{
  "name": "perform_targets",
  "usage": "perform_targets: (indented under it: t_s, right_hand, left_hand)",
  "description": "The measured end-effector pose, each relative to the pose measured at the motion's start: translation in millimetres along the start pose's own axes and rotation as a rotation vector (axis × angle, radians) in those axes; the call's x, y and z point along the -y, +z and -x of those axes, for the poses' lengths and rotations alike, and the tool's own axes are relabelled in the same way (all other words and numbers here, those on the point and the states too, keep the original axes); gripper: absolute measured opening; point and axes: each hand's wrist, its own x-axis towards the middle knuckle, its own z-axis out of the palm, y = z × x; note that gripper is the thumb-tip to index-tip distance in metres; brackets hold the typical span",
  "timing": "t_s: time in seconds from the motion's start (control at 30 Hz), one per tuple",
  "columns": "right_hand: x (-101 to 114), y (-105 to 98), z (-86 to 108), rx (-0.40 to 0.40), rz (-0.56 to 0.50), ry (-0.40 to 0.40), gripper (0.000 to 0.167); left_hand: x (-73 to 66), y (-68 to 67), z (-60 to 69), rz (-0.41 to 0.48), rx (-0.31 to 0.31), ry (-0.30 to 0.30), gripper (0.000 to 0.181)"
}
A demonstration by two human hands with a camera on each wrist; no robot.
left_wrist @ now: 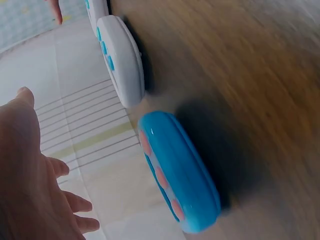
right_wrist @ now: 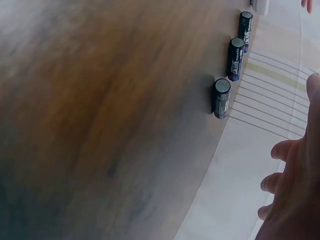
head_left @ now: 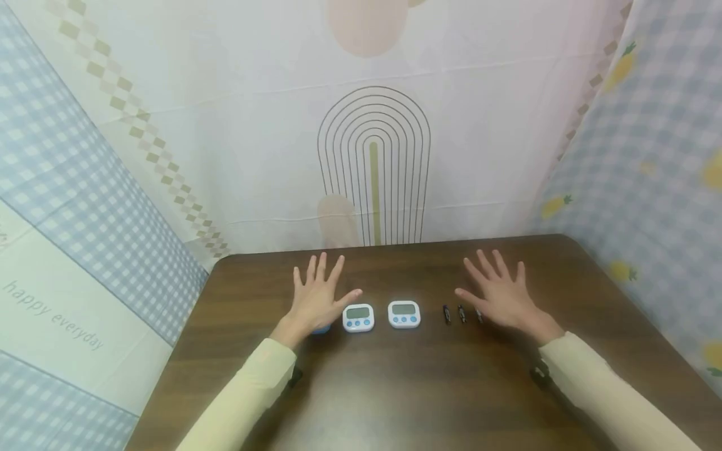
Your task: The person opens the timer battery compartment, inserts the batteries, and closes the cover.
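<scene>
My left hand (head_left: 316,299) is spread over the table above a blue timer (left_wrist: 180,170) with pink buttons, which it mostly hides in the head view. Beside it lie two white digital timers with blue buttons, a nearer one (head_left: 358,317) and another (head_left: 404,314) to its right. Fingers splayed, my right hand (head_left: 504,299) hovers over the right side and holds nothing. Three dark batteries lie in a row by it: the left one (head_left: 447,314), the middle one (head_left: 462,314) and the right one (right_wrist: 221,98), which the hand partly covers in the head view.
The brown wooden table (head_left: 383,388) has its back edge against a white patterned cloth (head_left: 254,144). Blue checked cloth hangs at the left (head_left: 73,150) and a pineapple-printed cloth (head_left: 648,207) at the right. Dark wrist straps show under both sleeves.
</scene>
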Motion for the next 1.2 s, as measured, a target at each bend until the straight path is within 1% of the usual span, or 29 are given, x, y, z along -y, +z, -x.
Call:
perform_targets:
  t_s: [0.07,0.17,0.4,0.67,0.97,1.2]
  right_hand:
    - [3,0,-0.5,0.001,-0.002,-0.003,0.088]
    - [7,1,-1.4,0.004,-0.004,-0.008,0.088]
    - [10,8,0.1,0.018,-0.009,-0.010,0.088]
    - [16,12,-4.4,0.016,-0.017,-0.013,0.088]
    - [22,12,-9.1,0.020,-0.021,-0.008,0.089]
    - [33,7,-12.2,0.035,-0.046,-0.024,0.088]
  left_hand:
    - [-2.1,1.1,-0.6,-0.003,0.008,-0.003,0.095]
    - [-4.4,2.3,-1.1,-0.001,0.002,-0.002,0.095]
    - [-9.6,4.7,-0.1,-0.010,0.036,-0.006,0.095]
    - [-15.1,7.1,-2.2,0.001,-0.005,0.004,0.093]
    - [-24.7,6.5,-5.1,-0.003,0.015,0.012,0.094]
    - [-33.2,10.2,-5.5,0.018,0.021,0.027,0.091]
